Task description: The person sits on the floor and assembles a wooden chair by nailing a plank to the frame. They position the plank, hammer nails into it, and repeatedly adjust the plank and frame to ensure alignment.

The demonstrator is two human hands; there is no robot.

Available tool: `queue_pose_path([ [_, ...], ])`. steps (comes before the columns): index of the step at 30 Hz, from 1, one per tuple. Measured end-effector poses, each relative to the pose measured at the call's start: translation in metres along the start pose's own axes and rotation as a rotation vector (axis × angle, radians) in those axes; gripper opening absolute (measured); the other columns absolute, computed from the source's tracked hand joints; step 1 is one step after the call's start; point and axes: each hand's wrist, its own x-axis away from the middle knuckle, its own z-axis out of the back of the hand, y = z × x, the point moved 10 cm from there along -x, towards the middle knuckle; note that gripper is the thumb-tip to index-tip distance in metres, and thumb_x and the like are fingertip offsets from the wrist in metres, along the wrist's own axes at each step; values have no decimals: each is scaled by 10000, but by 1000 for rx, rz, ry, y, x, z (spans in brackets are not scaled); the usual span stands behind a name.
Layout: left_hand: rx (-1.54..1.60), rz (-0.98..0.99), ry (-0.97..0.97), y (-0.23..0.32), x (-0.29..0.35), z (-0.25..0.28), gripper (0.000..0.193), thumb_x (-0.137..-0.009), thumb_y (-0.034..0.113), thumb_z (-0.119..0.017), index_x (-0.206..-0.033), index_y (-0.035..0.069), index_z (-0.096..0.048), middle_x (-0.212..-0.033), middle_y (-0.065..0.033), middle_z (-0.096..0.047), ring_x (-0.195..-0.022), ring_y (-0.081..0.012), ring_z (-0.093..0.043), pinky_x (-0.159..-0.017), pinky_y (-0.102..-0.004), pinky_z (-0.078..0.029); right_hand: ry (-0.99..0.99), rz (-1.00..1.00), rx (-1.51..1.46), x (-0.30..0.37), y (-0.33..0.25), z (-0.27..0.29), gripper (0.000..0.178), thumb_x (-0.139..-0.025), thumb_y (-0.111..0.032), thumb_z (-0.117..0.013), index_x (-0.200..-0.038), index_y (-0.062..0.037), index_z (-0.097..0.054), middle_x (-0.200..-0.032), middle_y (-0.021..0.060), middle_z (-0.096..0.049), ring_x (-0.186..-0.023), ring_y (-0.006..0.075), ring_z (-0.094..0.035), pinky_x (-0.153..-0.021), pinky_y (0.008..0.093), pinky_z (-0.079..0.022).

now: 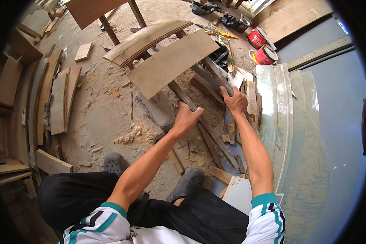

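My left hand is closed round a long, narrow wooden strip, whose near end slants down toward my feet. To its right, my right hand grips a second wooden strip, roughly parallel to the first. A flat, light brown rectangular board lies across both strips, just beyond my hands. Behind it, a curved, moulded wooden piece also rests across narrow supports. Farther back is a reddish-brown board. What holds up the far ends of the strips is hidden.
Planks lean along the left. Glass sheets lie at the right beside wood offcuts. Red cans and a yellow-and-black handsaw-like tool are at the back right. Sawdust covers the floor near my dark clogs.
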Motion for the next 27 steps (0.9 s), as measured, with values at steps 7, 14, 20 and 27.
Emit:
queue_pose_path([
  [7,-8,98,-25,19,7,-14,914,-850,328,-651,-1258,-321,-152,-719,-178,-602,-614,-253,-635,-574,-360,-528,20,85,54,-13,4,17,607,-840,-661,-612,-915,-63,-690,-767,257,-693,-745,451,-693,-639,526,-541],
  [14,-159,143,61,21,9,-8,900,-854,327,-635,-1292,-302,-163,-714,-177,-610,-642,-254,-658,-588,-362,-533,60,135,59,-11,-5,28,598,-848,-638,-627,-864,-43,-679,-708,232,-687,-672,409,-701,-583,479,-546],
  [20,57,116,30,9,4,-14,783,-858,305,-640,-1251,-238,-235,-774,-137,-587,-614,-236,-632,-588,-337,-540,66,173,53,-15,-5,28,610,-852,-646,-617,-873,-40,-681,-703,236,-685,-668,407,-701,-582,477,-550],
  [27,128,134,30,23,7,-23,756,-864,298,-639,-1237,-222,-236,-911,-167,-582,-673,-221,-629,-601,-324,-562,-23,153,52,-29,-1,25,653,-849,-680,-579,-915,-39,-686,-714,255,-683,-702,440,-696,-624,497,-555],
])
